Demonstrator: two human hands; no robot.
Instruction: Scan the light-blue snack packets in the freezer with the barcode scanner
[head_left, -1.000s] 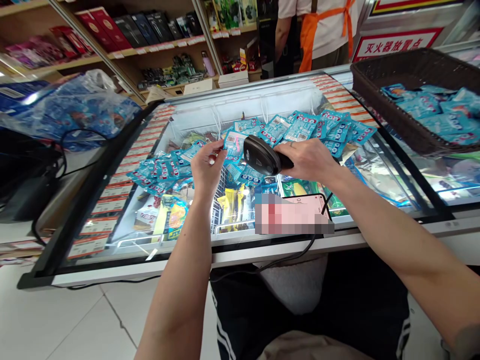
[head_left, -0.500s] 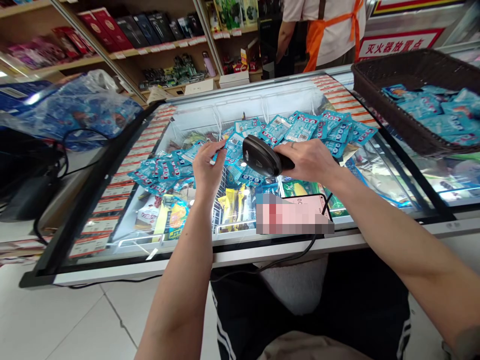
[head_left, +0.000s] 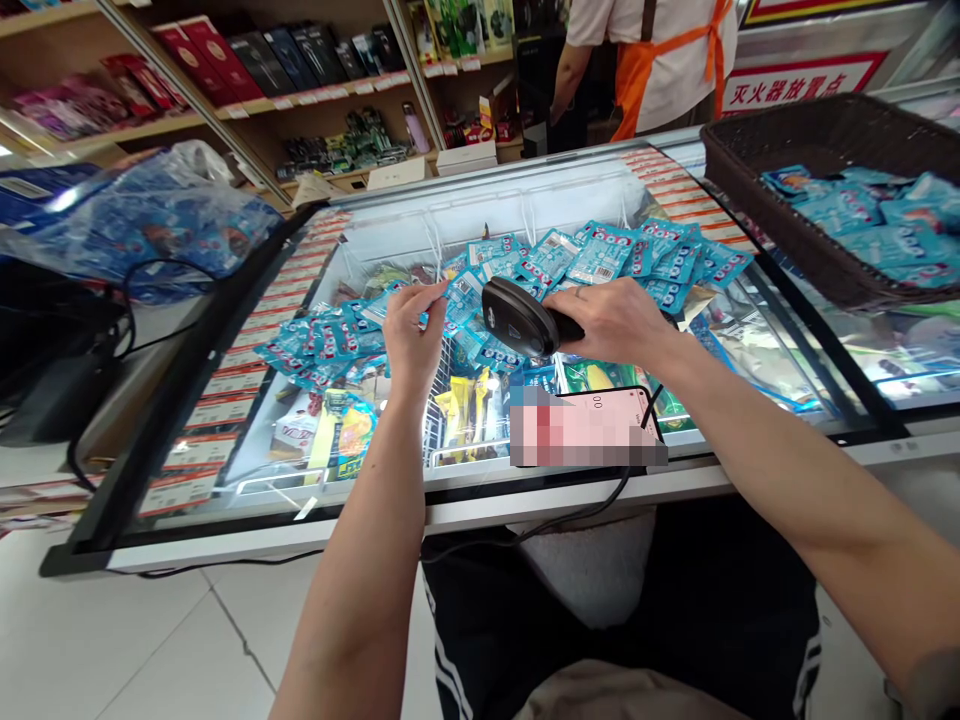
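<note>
Fingers of left hand (head_left: 409, 338) pinch blue packet (head_left: 459, 290), partly hidden; right hand (head_left: 616, 320) grips scanner (head_left: 516, 314), handle covered.

Left hand (head_left: 409, 335) in fingertip pinch, right hand (head_left: 611, 320) just beside it in closed grip.

A chest freezer (head_left: 525, 505) with a glass lid is carrying everything, with strips of price labels (head_left: 225, 385) running along its left and far right edges. Loose blue packets (head_left: 615, 255) are lying in a heap across the back and middle of the glass, and a second cluster (head_left: 322, 340) is spreading toward the left side. A phone (head_left: 607, 405) is lying screen-up near the front rim with a black cable (head_left: 600, 505) dropping over the edge beside it, and a dark woven basket (head_left: 787, 200) of more packets is sitting at the far right.
</note>
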